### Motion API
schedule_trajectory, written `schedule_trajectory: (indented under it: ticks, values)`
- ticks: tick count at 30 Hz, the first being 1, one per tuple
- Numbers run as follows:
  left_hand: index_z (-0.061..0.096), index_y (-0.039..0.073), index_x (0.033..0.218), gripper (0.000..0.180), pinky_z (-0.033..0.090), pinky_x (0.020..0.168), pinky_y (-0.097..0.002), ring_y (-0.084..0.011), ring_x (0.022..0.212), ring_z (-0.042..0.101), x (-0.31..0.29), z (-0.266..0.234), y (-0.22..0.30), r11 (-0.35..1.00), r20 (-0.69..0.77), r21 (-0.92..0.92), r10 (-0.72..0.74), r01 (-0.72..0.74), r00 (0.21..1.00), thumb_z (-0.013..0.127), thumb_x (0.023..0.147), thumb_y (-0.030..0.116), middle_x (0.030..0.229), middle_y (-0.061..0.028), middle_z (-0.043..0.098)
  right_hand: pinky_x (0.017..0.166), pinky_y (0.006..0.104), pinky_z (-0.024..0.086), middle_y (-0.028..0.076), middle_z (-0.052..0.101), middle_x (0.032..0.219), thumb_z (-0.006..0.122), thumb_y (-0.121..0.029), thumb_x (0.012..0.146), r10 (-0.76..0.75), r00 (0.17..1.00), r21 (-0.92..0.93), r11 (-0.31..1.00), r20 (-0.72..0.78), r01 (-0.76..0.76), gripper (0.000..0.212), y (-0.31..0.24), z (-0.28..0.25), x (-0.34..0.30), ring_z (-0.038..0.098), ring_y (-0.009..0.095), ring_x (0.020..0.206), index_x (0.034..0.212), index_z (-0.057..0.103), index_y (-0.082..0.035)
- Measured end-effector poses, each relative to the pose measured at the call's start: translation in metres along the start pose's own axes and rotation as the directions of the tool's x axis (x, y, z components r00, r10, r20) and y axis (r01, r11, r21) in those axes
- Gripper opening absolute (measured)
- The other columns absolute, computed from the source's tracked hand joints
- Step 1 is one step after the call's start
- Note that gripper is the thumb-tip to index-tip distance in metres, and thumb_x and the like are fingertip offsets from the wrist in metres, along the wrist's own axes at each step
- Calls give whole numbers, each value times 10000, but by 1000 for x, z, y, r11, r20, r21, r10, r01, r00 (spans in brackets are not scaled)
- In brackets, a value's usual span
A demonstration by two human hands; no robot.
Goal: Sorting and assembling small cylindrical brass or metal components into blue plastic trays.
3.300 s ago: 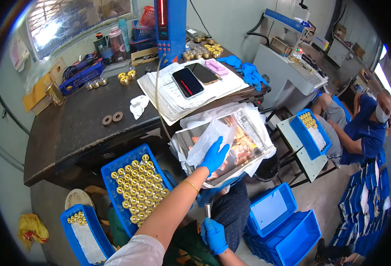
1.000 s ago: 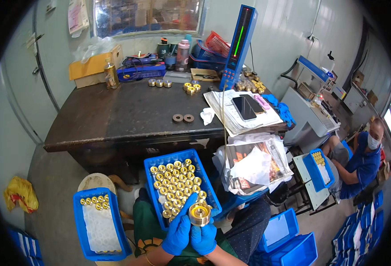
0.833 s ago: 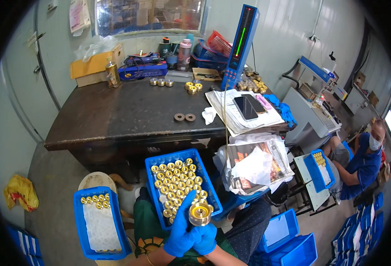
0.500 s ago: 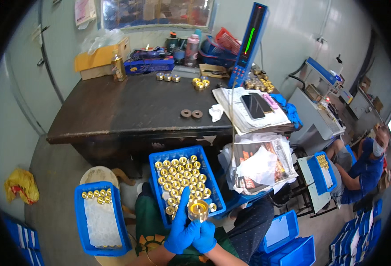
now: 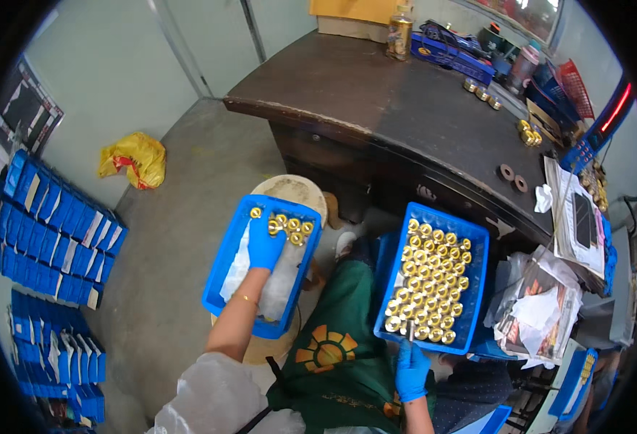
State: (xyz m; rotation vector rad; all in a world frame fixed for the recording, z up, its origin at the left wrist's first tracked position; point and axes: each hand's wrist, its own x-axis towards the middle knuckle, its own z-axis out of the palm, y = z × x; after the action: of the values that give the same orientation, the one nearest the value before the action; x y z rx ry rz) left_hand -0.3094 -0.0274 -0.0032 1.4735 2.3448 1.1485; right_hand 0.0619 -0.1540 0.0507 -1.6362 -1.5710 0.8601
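The left hand (image 5: 266, 249), in a blue glove, reaches down into the left blue bin (image 5: 257, 326), with its fingers right by a few gold-coloured metal fittings (image 5: 294, 226). The fingertips are hidden, so I cannot tell if they pinch one or are apart. The right hand (image 5: 411, 370) has its fingers closed around a small metal rod (image 5: 409, 330), which points up at the near edge of the right blue bin (image 5: 477, 289). Many more gold fittings (image 5: 431, 272) stand in close rows there, maybe so they do not tip or knock.

The left bin sits on a round stool (image 5: 300, 189), probably to keep it high and easy to reach. White paper (image 5: 284, 276) lies in it, perhaps to stop scratches. What holds up the right bin is hard to see. The tall blue display (image 5: 604, 126) is partly lost in the dark rim.
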Motion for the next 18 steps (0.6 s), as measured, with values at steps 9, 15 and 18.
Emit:
schedule_trajectory:
  ticks: [9,15,18]
  values:
    - [168,80,1362,786,454,793,-375,-337,939,552,18,31,-101,989,66,146,-39,29,997,596,705,37,1047,-206,547,475,288,404,77,538,548,508,-197,875,172,978,113,976,119,-185,239,2,-5,-6,486,104,491,842,612,16]
    - [108,66,1371,1099,377,939,-347,-277,1123,437,13,29,-71,990,222,84,-128,112,967,810,526,113,1247,-164,420,481,289,403,73,549,559,526,-195,866,188,981,136,972,56,-194,226,14,-5,-9,496,113,502,826,613,10]
    - [208,37,1343,981,396,911,-354,-308,1101,455,10,27,-66,995,221,80,-69,52,973,791,564,166,1224,-183,442,450,320,405,137,536,521,548,-221,848,128,990,-26,992,57,-127,213,-5,-11,-3,530,175,446,797,616,-25]
